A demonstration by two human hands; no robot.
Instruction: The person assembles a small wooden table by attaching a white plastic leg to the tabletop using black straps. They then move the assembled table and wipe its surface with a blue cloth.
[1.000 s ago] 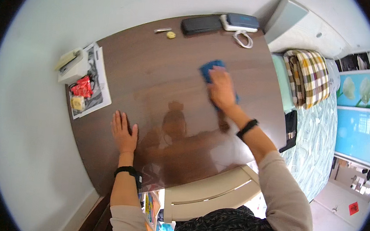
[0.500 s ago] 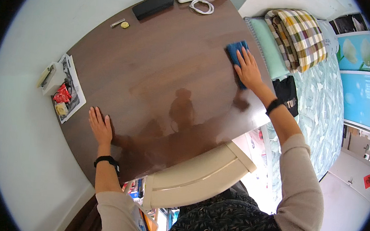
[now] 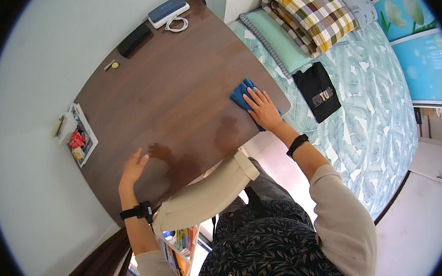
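Near the right corner of the brown table (image 3: 184, 78), my right hand (image 3: 263, 111) holds a folded blue cloth (image 3: 240, 94) down against the surface. Its fingers spread across the cloth, which shows past the fingertips and beside the wrist. At the near left, my left hand (image 3: 133, 168) appears lifted a little over the tabletop, fingers apart and nothing in them. A dark reflection of it shows on the glossy wood. The papers near that hand carry a red packet (image 3: 77, 138) and a small yellowish packet (image 3: 78, 153).
A cream chair (image 3: 203, 193) stands against the table's near edge. At the far end lie a black case (image 3: 134, 41), a blue-and-white box (image 3: 167, 10) and a coiled white cable (image 3: 177, 24). The bed (image 3: 373, 113) on the right bears a black folded garment (image 3: 317, 92).
My right hand has drawn the cloth toward the near right corner of the table. My left hand, flat on the table before, has come up and nearer to me. My view has turned.
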